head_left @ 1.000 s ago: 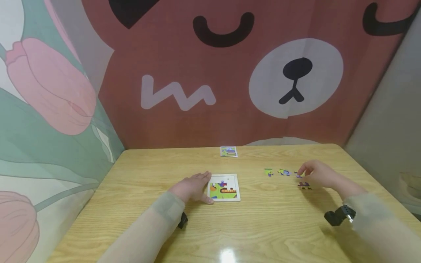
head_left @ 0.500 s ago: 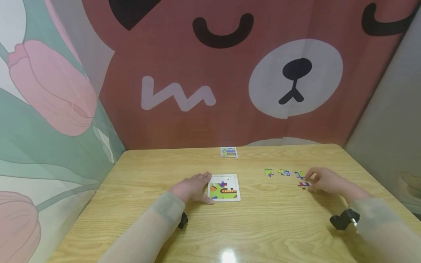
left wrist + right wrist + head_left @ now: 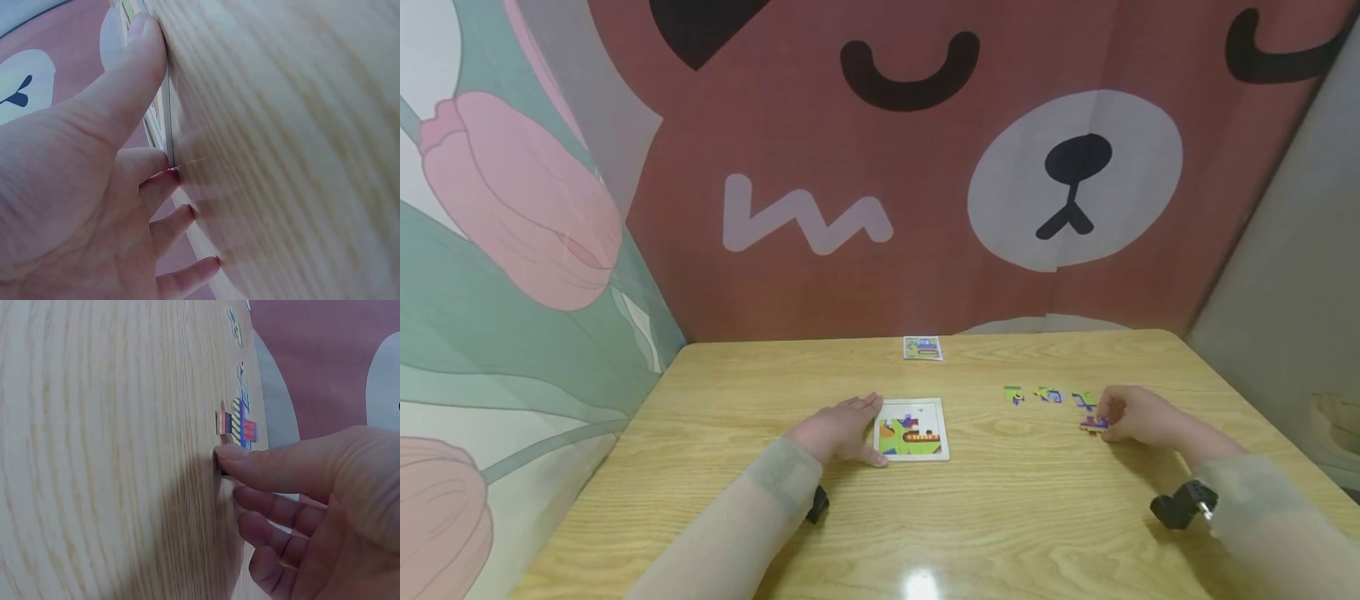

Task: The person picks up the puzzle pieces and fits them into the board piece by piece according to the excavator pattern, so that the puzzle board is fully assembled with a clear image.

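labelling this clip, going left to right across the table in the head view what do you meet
left hand → puzzle board → green loose piece → blue and green loose piece → right hand, its fingertips on a red and purple piece.

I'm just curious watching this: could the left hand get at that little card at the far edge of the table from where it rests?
Probably yes. The left hand rests beside the puzzle tray, and only bare table lies between it and the card.
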Demonstrator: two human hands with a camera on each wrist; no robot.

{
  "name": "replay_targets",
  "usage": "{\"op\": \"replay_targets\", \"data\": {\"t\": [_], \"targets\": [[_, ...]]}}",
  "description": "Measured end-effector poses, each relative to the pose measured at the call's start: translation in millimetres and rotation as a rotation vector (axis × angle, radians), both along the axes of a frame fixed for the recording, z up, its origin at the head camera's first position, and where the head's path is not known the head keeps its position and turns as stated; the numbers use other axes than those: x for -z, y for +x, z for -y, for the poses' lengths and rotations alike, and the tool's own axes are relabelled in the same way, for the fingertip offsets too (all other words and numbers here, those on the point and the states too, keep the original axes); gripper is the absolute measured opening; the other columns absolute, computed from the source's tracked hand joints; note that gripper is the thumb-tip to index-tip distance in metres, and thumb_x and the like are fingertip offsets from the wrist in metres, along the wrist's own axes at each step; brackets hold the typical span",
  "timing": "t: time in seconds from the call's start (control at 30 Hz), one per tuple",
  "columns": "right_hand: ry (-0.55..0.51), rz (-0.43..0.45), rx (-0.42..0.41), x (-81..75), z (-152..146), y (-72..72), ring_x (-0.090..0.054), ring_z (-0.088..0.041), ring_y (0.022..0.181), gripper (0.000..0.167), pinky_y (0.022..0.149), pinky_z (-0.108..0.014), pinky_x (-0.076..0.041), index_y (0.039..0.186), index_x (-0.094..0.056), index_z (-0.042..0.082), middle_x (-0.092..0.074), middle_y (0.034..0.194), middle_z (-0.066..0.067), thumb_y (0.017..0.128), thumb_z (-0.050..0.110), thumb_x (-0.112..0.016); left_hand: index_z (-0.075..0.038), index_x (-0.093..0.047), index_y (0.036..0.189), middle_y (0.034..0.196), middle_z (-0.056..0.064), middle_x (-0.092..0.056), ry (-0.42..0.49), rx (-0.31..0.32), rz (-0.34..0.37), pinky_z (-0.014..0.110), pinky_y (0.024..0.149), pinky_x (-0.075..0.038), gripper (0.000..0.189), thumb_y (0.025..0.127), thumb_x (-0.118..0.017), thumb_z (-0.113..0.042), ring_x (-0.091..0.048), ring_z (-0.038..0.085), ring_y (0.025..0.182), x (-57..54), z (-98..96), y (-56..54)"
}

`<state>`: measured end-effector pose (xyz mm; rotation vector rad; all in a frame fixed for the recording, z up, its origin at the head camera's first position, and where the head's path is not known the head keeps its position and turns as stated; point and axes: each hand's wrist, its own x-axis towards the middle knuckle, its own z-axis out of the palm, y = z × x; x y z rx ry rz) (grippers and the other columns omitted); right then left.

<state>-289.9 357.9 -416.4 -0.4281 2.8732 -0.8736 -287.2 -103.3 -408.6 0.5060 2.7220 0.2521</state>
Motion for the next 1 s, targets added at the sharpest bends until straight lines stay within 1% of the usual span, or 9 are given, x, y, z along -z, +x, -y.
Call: {"op": "replay_targets", "data": {"t": [0.07, 0.17, 0.33, 0.43, 0.57, 0.77, 1.0], "targets": [[-0.009, -0.010, 0.003, 0.3, 2.6, -0.7, -0.049, -0.020, 0.075, 0.029, 0.067, -0.036, -0.041, 0.083, -0.055, 0.005, -0.057, 0.080, -0.004, 0.072, 0.002, -0.083, -0.015, -0.021, 0.159, 0.164, -0.001, -0.015, 0.001, -0.001, -0.001, 0.053, 0.116, -0.019, 0.107, 0.077, -0.076, -0.057, -0.016, 0.026, 0.148, -0.2, 0.2, 0.2], [-0.033, -0.021, -0.001, 0.0, 7.5, -2.0, -0.049, -0.019, 0.072, 0.025, 0.062, -0.033, -0.042, 0.080, -0.056, 0.005, -0.058, 0.078, -0.002, 0.074, 0.001, -0.081, -0.015, -0.022, 0.159, 0.164, -0.001, -0.016, 0.007, 0.001, -0.003, 0.053, 0.116, -0.020, 0.107, 0.077, -0.076, -0.057, -0.017, 0.026, 0.148, -0.6, 0.5, 0.7], [-0.081, -0.049, -0.048, -1.6, 23.3, -2.8, -0.051, -0.015, 0.066, 0.019, 0.056, -0.028, -0.044, 0.078, -0.059, 0.004, -0.063, 0.076, -0.002, 0.078, -0.001, -0.077, -0.014, -0.022, 0.158, 0.164, 0.000, -0.016, 0.009, 0.011, -0.009, 0.053, 0.116, -0.020, 0.106, 0.077, -0.075, -0.056, -0.017, 0.027, 0.148, -1.3, 1.1, 1.6], [-0.094, -0.046, -0.061, -2.6, 37.2, -2.7, -0.050, -0.014, 0.064, 0.018, 0.055, -0.027, -0.043, 0.078, -0.060, 0.005, -0.062, 0.075, 0.000, 0.081, 0.001, -0.076, -0.013, -0.022, 0.158, 0.164, 0.000, -0.016, 0.006, 0.016, -0.009, 0.053, 0.116, -0.020, 0.106, 0.077, -0.075, -0.057, -0.017, 0.027, 0.148, -2.1, 1.2, 2.4], [-0.110, -0.031, -0.069, -6.4, 58.8, -1.7, -0.049, -0.015, 0.066, 0.016, 0.055, -0.027, -0.042, 0.079, -0.059, 0.005, -0.060, 0.075, 0.000, 0.086, 0.003, -0.073, -0.014, -0.023, 0.158, 0.164, 0.000, -0.016, 0.004, 0.010, -0.009, 0.053, 0.116, -0.020, 0.105, 0.078, -0.075, -0.057, -0.017, 0.026, 0.148, -2.5, 1.1, 2.9], [-0.166, 0.010, -0.083, -10.3, 92.6, -4.0, -0.050, -0.017, 0.067, 0.014, 0.054, -0.026, -0.042, 0.082, -0.060, 0.005, -0.059, 0.073, -0.001, 0.088, 0.002, -0.072, -0.015, -0.022, 0.159, 0.164, 0.000, -0.016, -0.014, 0.015, -0.016, 0.054, 0.115, -0.021, 0.105, 0.078, -0.074, -0.058, -0.017, 0.027, 0.148, -0.9, 0.8, 1.7], [-0.173, 0.010, -0.123, -12.6, 125.9, -9.9, -0.049, -0.016, 0.066, 0.013, 0.054, -0.028, -0.042, 0.084, -0.060, 0.006, -0.059, 0.074, 0.000, 0.091, 0.006, -0.071, -0.016, -0.021, 0.159, 0.164, -0.002, -0.015, -0.026, 0.008, -0.014, 0.051, 0.116, -0.020, 0.106, 0.077, -0.073, -0.059, -0.016, 0.025, 0.149, 0.6, 0.9, 2.0]]}}
